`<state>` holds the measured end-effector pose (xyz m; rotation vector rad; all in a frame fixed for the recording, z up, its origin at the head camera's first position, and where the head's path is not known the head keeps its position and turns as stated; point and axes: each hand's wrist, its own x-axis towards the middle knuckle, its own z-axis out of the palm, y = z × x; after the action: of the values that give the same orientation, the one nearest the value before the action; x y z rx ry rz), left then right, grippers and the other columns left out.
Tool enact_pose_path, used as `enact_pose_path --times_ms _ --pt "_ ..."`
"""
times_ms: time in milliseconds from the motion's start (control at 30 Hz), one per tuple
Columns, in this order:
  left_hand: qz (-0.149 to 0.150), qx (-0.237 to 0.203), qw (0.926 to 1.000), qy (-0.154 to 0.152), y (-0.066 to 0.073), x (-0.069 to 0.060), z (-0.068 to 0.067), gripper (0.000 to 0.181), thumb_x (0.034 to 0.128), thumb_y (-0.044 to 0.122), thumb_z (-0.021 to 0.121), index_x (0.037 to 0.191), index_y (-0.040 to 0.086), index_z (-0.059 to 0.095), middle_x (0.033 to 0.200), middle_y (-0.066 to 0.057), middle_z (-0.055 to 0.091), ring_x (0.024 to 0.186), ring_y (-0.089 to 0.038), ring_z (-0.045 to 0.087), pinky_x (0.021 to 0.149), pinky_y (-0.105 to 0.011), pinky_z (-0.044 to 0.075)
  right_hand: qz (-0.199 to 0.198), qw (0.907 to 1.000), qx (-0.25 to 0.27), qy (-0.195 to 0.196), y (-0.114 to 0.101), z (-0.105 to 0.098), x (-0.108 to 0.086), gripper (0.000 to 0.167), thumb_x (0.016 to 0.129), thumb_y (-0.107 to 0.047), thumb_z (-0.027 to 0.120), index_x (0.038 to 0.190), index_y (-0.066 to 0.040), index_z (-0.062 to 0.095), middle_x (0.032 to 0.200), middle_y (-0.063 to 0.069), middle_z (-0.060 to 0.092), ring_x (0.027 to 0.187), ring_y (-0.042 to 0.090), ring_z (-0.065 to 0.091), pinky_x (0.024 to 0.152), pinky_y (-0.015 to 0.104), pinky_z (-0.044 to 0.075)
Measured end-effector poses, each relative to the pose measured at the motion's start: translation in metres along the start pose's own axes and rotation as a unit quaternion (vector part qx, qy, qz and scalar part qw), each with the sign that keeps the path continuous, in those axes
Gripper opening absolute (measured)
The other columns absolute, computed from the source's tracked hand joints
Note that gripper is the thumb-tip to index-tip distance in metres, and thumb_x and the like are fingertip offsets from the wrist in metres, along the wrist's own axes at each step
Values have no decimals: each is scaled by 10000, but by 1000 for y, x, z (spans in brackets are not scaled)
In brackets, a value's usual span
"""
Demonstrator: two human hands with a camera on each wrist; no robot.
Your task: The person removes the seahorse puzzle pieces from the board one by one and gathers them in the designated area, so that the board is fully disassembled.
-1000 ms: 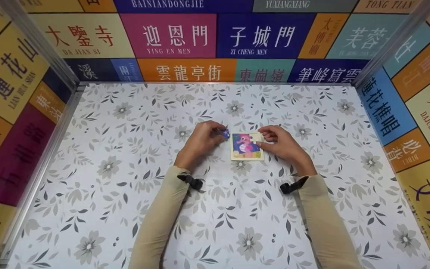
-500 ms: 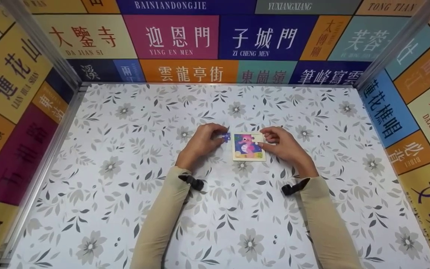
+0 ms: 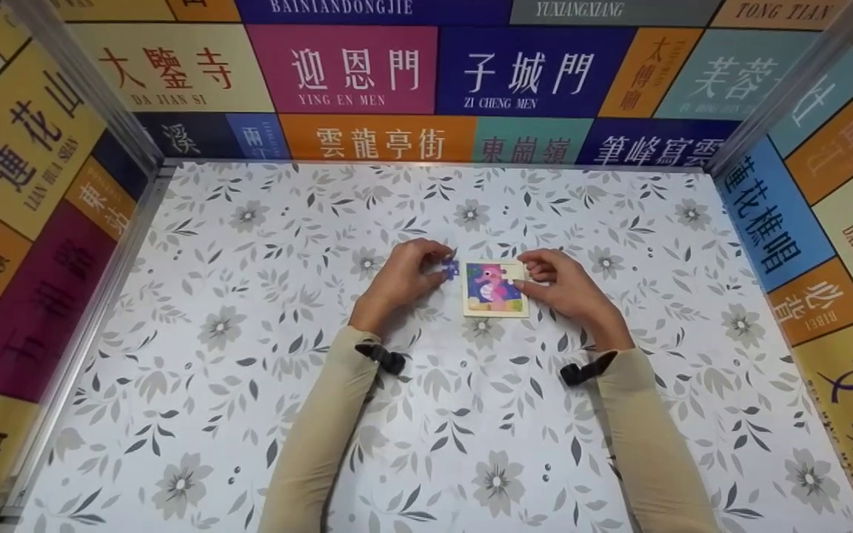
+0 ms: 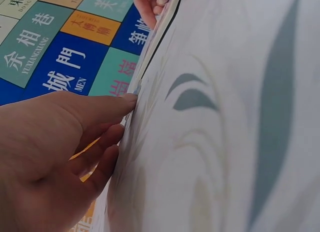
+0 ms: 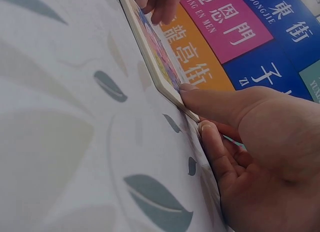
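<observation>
Head view: the left hand (image 3: 404,274) has its thumb and finger pinched on a little blue puzzle piece (image 3: 452,269). Just beside it is the puzzle board (image 3: 497,314), flat on the flowery table (image 3: 323,459) between both hands. The right hand (image 3: 561,285) grips the board's right edge, thumb on the rim, other fingers curled. A pink seahorse (image 3: 495,285) fills the middle, with a bare spot (image 3: 509,271) at top right. Both the piece and the board look light and stiff. The board might slide, so hold its rim. The knobs might chip, so pinch the piece by its sides.
</observation>
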<state>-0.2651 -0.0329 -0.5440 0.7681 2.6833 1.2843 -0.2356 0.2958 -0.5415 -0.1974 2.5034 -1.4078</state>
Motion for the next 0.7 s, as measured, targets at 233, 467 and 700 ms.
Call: enact_pose_path --times_ms 233,467,700 --pt "103 0 9999 124 8 2 0 377 950 44 786 1325 23 747 1254 -143 764 1134 -276 714 1016 -415 581 1 9999 -100 78 4 -1 1 549 972 -239 832 1461 -101 624 1320 128 596 1158 229 599 1005 231 480" --pt "357 -117 9993 37 20 7 13 309 970 60 761 1274 5 764 1201 -161 760 1101 -296 722 979 -420 592 91 9999 -118 41 2 -2 2 571 973 -278 832 1476 -114 616 1347 144 594 1201 259 604 1085 361 480" --pt "495 -45 9987 69 30 13 30 273 976 83 774 1234 -7 774 1086 -192 750 974 -316 699 854 -399 564 1 9998 -187 72 3 0 3 560 978 -291 827 1472 -123 623 1340 124 599 1194 235 614 1060 306 491"
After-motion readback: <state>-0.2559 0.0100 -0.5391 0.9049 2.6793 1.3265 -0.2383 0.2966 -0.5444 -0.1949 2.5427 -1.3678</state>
